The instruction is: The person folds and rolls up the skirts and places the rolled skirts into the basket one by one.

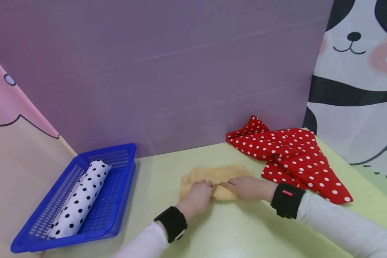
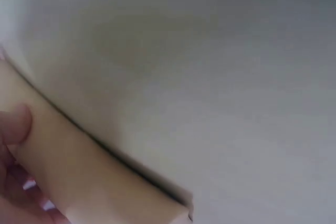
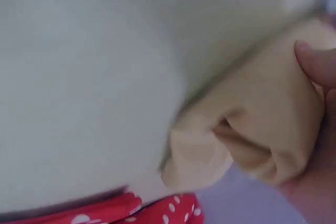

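Hands [image 1: 197,197] [image 1: 246,187], both curled, pinch yellow cloth [image 1: 222,175]; only right wrist view shows its hollow end [image 3: 290,163].

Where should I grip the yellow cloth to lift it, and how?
Probably by both short ends of the yellow cloth, coming from left and right: it lies longest side to side. The right end's layers gape in the right wrist view, so pinch them together.

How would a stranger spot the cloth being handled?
On the pale table, look between the blue basket and the red polka-dot cloth. The left hand and right hand grip a folded yellow cloth, plain unlike that red one and the black-dotted white roll.
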Available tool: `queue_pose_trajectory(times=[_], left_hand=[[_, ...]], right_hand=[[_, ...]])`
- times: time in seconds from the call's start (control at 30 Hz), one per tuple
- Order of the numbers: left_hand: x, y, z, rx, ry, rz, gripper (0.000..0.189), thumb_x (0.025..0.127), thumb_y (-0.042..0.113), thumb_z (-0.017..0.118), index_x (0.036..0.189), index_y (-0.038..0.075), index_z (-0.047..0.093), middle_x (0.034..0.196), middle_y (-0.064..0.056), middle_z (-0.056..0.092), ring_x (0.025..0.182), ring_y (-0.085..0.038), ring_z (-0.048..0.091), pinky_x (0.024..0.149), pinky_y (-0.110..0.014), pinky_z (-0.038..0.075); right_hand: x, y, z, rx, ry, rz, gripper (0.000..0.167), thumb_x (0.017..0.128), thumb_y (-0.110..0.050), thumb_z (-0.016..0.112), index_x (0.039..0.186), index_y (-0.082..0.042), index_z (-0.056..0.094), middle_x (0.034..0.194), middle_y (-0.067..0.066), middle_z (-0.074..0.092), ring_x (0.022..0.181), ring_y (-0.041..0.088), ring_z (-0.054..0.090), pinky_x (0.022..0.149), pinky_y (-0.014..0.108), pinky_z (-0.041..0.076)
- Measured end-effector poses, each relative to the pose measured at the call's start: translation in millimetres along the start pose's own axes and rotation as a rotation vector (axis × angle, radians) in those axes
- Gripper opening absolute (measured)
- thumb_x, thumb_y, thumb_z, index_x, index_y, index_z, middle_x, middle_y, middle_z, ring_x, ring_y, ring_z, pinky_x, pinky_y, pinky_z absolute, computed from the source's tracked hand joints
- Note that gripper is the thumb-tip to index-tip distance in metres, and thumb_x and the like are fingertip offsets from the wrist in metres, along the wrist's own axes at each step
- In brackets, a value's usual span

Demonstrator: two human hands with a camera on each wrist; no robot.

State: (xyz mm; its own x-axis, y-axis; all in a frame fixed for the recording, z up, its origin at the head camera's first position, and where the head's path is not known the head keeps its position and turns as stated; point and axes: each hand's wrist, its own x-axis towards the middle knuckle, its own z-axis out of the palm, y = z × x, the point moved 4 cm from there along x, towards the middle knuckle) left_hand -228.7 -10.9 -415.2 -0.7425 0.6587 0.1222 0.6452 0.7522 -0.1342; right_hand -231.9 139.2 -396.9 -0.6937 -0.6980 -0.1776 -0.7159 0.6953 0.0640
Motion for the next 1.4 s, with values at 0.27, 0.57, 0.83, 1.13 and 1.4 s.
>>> queue_pose_trajectory(times=[0.27,0.57,0.83,1.13,1.4], left_hand=[[16.5,-16.4,-4.0,-0.245,-0.066,0.007,0.01,0.087,0.021,0.068,0.082,0.012,0.067,0.073,0.005,0.059,0.068,-0.009,0.055,0.065,-0.023,0.045],[24.1,-24.9,1.1,-0.486,-0.29,-0.072,0.025,0.094,0.023,0.056,0.111,0.007,0.067,0.106,-0.002,0.068,0.097,-0.013,0.061,0.09,-0.027,0.046],[5.2,2.0,2.3,-0.135,-0.271,0.041,0.047,0.097,0.041,0.047,0.134,0.011,0.043,0.123,-0.006,0.054,0.12,-0.021,0.05,0.099,-0.037,0.042],[0.0,27.6,2.1,0.132,-0.081,0.034,0.029,0.089,0.014,0.056,0.116,0.012,0.044,0.102,-0.004,0.055,0.095,-0.019,0.056,0.076,-0.033,0.048],[16.5,20.6,1.5,0.006,-0.213,-0.002,0.024,0.087,0.015,0.06,0.109,0.014,0.05,0.091,-0.002,0.061,0.082,-0.018,0.062,0.072,-0.03,0.05]], right_hand=[[-3.9,-18,8,-0.286,-0.006,0.127,0.076,0.077,-0.035,0.073,0.139,-0.005,0.04,0.128,0.01,0.048,0.113,0.027,0.048,0.088,0.045,0.046],[0.4,-1,14,0.123,0.218,0.121,0.04,0.066,-0.019,0.08,0.097,-0.008,0.056,0.085,0.001,0.057,0.078,0.018,0.053,0.072,0.036,0.044],[-0.4,7,13,0.272,0.184,0.127,0.032,0.061,-0.014,0.08,0.08,-0.016,0.054,0.07,-0.009,0.05,0.064,0.011,0.043,0.062,0.03,0.037],[0.6,20,21,0.642,0.007,0.17,0.027,0.064,-0.017,0.074,0.088,-0.011,0.063,0.073,-0.005,0.055,0.068,0.013,0.048,0.067,0.031,0.039],[-2.9,11,24,0.503,0.102,0.224,0.041,0.06,-0.017,0.083,0.094,-0.017,0.059,0.08,-0.008,0.055,0.074,0.014,0.049,0.071,0.036,0.042]])
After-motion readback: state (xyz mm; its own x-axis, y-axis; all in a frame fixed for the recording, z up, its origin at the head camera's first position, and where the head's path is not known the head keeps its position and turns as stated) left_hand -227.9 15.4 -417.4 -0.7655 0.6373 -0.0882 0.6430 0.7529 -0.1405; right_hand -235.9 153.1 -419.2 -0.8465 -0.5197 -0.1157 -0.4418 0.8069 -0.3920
